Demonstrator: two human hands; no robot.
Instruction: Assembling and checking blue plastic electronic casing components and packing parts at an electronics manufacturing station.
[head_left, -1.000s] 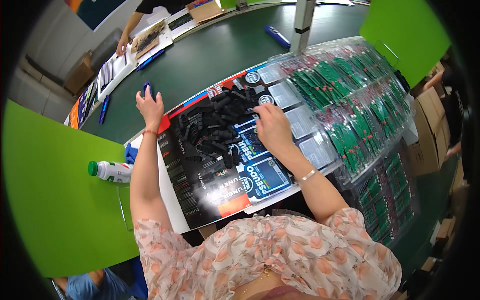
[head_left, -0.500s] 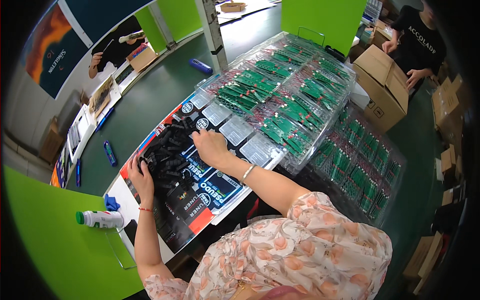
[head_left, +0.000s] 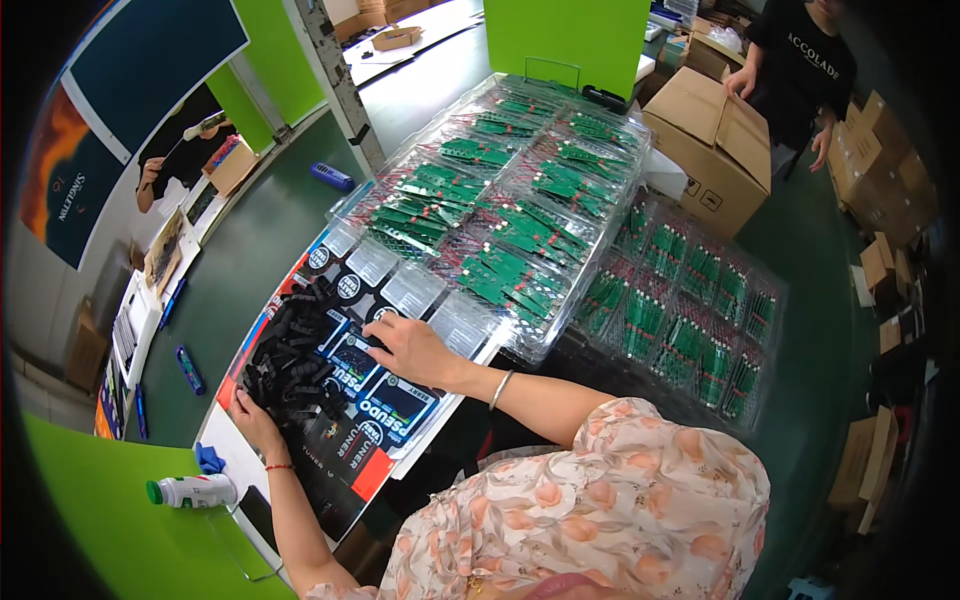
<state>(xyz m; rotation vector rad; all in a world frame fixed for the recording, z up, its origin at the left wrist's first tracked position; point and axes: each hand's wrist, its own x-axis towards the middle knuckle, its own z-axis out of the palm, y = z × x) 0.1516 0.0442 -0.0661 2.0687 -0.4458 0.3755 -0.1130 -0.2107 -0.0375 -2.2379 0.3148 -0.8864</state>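
Observation:
My left hand (head_left: 260, 427) is at the near left edge of a pile of small black parts (head_left: 290, 345). Its fingers are drawn together there, and whatever lies between them is hidden. Over the printed sheet (head_left: 375, 468), to the right of the pile, hovers my right hand (head_left: 418, 352). Its thumb and index finger are apart, and nothing shows between them. Beyond that hand, several flat silvery clear packs (head_left: 412, 290) are set along the sheet. A clear plastic tray (head_left: 634, 165) bearing green circuit boards (head_left: 505, 282) with red wires stands past the sheet.
A lower tray of green boards (head_left: 690, 330) is at the right. A co-worker (head_left: 800, 70) stands by a cardboard box (head_left: 710, 140). A white bottle (head_left: 195, 491) with a green cap and a blue cloth (head_left: 209, 459) are at the left. Blue pens and markers (head_left: 332, 177) lie on the green table.
My left hand has drawn its fingers together and pulled back to the pile's edge. My right hand has come nearer, its fingers parting. The whole view has shifted; the co-worker's hand has left the box's side.

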